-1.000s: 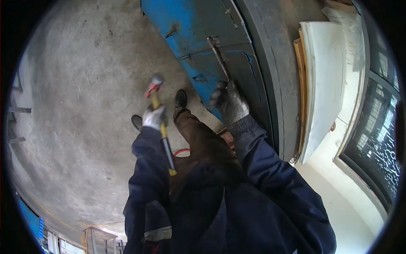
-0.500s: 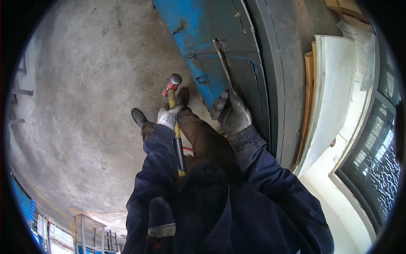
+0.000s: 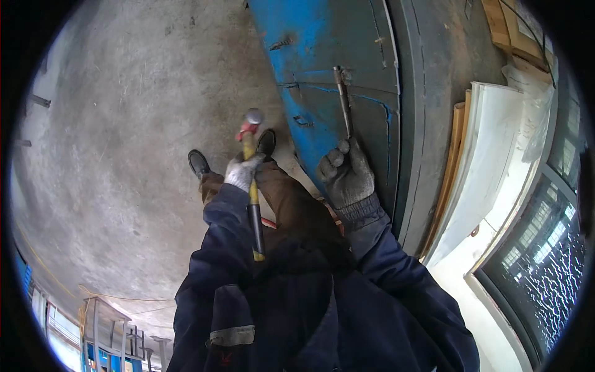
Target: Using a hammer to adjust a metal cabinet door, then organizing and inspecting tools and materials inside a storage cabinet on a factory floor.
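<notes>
A wide grey concrete floor point(image 3: 124, 124) fills the left half under me. To its right one big blue metal panel point(image 3: 328, 68) stands on edge, scratched, with a few small raised tabs and thin seam lines across it. Beyond the panel runs a grey slab point(image 3: 434, 93), then a stack of white boards point(image 3: 489, 155) edged with brown wood, and at the far right a window point(image 3: 545, 248) with a patterned grille. At the lower left corner sits a blue rack point(image 3: 105, 341), partly cut off.

My two black shoes point(image 3: 199, 162) rest on the floor beside the panel's lower edge, brown trousers above them.

My left hand point(image 3: 243, 171), in a pale glove, is wrapped tight round one hammer point(image 3: 253, 186), head up and clear of the panel, yellow handle running down past my sleeve.

My right hand point(image 3: 347, 177), in a dark glove, is closed round the lower end of one chisel point(image 3: 343, 102), a thin steel bar. It lies up along the blue panel, its tip near a seam at the panel's right edge.
</notes>
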The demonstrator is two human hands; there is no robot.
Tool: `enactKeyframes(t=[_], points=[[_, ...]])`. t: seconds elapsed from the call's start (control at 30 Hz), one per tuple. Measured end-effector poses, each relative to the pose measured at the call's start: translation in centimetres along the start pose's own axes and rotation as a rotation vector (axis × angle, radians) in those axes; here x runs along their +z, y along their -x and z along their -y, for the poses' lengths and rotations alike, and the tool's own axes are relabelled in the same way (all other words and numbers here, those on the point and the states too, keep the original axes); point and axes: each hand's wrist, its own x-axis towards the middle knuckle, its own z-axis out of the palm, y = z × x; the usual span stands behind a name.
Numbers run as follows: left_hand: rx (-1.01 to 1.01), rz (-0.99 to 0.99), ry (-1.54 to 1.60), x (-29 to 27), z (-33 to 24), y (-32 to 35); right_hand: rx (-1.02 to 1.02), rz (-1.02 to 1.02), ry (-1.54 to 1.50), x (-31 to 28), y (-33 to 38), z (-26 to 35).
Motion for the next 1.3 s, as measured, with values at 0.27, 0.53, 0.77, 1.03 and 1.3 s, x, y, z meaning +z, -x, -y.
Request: enactKeyframes(t=[0.27, 0.53, 0.77, 1.03, 1.3], points=[[0.171, 0.267, -0.276, 7.9, -4.1, 2.6, 0.011, -0.033, -0.001, 0.7, 0.2, -0.3], [0.163, 0.265, -0.445, 8.9, -6.0, 3.0, 0.002, 0.048, 0.051, 0.4, -0.2, -0.3], [0.149, 0.289, -0.421, 8.5, -5.8, 3.7, 0.009, -0.017, -0.004, 0.9, -0.6, -0.6], [0.266, 0.195, -0.685, 3.5, -5.3, 4.7, -0.113, 0.087, 0.012, -2.4, -1.8, -1.3], [-0.114, 0.101, -0.537, -2.0, -2.3, 6.2, -0.090, 0.053, 0.017, -5.1, 2.1, -2.0]])
